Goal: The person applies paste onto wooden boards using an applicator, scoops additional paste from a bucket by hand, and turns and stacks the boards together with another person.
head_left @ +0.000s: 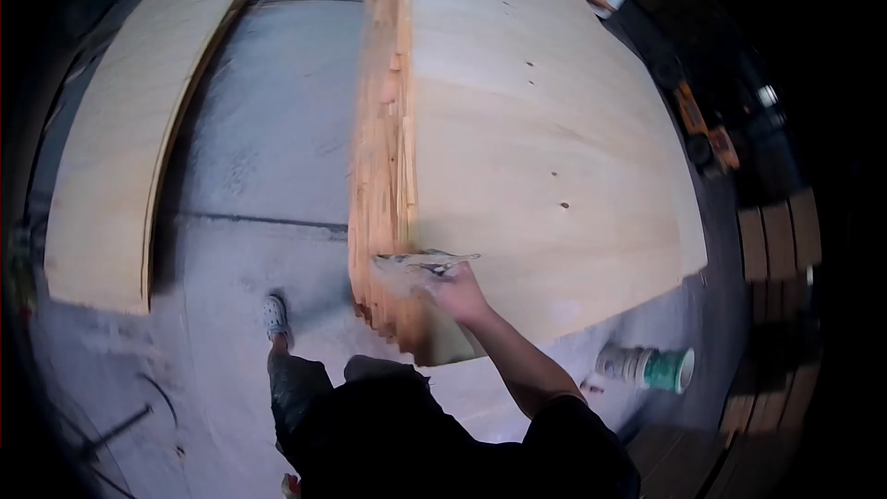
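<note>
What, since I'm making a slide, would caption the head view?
Right hand holding a flat tool at the edge of a stack of wood sheets.

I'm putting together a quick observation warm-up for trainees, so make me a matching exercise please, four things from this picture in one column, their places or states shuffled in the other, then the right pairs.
Things
1. Flat grey hand tool
2. Wide stack of pale plywood sheets
3. Green-and-white round bucket
4. Long, narrow stack of pale wooden sheets

Places and states
A. Lower right of the picture
B. Left side of the picture, apart from the wider stack
C. Held in the fingers of the right hand
D. Dark spots on its top face

Pairs: 1-C, 2-D, 3-A, 4-B
</note>
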Demonstrator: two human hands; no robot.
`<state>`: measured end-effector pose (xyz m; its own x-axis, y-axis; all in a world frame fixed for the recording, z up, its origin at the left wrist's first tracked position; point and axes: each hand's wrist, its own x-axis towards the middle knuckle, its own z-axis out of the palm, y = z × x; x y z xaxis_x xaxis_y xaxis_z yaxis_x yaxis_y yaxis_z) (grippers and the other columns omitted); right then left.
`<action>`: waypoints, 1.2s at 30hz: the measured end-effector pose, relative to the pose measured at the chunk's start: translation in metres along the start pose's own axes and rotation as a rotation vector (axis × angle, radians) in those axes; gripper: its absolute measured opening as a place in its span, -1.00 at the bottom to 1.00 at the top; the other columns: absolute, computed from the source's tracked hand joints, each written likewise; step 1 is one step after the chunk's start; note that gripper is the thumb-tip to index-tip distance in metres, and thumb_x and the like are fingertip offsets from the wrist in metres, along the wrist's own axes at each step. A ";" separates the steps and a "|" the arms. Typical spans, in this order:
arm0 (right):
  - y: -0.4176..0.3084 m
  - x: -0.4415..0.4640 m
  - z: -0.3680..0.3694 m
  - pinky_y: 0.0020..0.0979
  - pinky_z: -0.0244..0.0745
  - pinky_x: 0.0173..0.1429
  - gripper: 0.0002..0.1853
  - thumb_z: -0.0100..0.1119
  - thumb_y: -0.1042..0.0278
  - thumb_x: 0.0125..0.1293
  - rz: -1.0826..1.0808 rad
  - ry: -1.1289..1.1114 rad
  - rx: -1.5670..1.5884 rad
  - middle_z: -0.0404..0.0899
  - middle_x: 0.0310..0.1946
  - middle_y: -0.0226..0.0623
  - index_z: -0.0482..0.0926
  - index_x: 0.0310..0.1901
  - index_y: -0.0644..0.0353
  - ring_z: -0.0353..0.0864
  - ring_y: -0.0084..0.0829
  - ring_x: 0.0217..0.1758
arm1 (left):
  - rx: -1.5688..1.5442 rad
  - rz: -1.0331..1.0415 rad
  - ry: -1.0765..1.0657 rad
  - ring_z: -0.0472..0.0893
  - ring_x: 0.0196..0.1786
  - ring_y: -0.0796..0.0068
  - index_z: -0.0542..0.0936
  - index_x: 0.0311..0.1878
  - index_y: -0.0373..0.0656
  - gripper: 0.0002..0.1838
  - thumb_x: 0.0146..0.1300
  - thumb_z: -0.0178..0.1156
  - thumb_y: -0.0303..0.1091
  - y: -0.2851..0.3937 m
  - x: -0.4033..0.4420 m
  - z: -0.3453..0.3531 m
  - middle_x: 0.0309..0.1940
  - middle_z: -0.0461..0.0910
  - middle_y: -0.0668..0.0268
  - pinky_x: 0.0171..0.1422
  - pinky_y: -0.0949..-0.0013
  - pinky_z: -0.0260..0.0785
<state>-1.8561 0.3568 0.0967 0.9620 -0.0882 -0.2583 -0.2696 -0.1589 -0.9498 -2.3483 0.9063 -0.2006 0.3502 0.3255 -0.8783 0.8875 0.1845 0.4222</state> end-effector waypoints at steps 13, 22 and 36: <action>-0.053 0.017 -0.035 -0.36 0.58 -0.06 -0.77 0.11 0.58 0.22 0.078 1.021 -0.309 0.73 -0.29 -0.25 0.71 -0.14 0.29 0.67 -0.47 -0.23 | 0.330 0.554 -0.365 0.53 0.13 0.36 0.55 0.20 -0.21 -0.49 0.43 0.03 0.01 0.722 0.288 0.019 0.01 0.60 0.28 0.27 0.25 0.36; 0.050 0.060 -0.239 -0.45 0.57 -0.26 -0.76 0.06 0.53 0.32 -0.171 1.587 0.737 0.70 -0.22 -0.22 0.70 -0.09 0.28 0.65 -0.43 -0.31 | 0.504 1.075 -0.658 0.36 0.42 0.33 0.36 0.44 -0.18 -0.43 0.54 0.03 -0.02 1.055 0.157 0.522 0.39 0.41 0.23 0.52 0.28 0.14; -0.012 0.231 -0.217 -0.10 0.62 -0.11 -0.80 0.24 0.25 0.17 0.752 1.508 -0.847 0.69 -0.32 0.00 0.76 -0.24 0.10 0.70 0.01 -0.27 | 0.835 1.970 -0.838 0.31 0.48 0.22 0.32 0.47 -0.17 -0.42 0.53 0.02 -0.04 1.143 0.006 1.012 0.43 0.35 0.11 0.53 0.13 0.14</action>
<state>-1.6401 0.1250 0.0867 -0.0625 -0.9596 0.2743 -0.9598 -0.0176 -0.2800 -1.0285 0.1808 0.0502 0.4538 -0.8009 0.3907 -0.7695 -0.1311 0.6251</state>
